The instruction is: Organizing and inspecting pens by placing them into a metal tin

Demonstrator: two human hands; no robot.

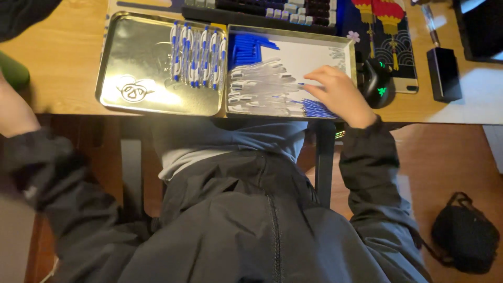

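Wooden desk edge (63,57), two trays side by side.
My right hand (338,94) rests fingers-down on blue pen refills (317,109) at the white tray's (314,52) near corner, grip unclear; my left hand (13,107) hangs blurred off the desk.

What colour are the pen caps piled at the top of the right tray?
Blue. The caps lie in the right tray, seen in the head view, beyond the right hand.

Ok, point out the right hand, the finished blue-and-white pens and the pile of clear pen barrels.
right hand (338,94), head view, on the back of the hand.
blue-and-white pens (198,55), head view, middle of the row.
clear pen barrels (262,86), head view, centre of the pile.
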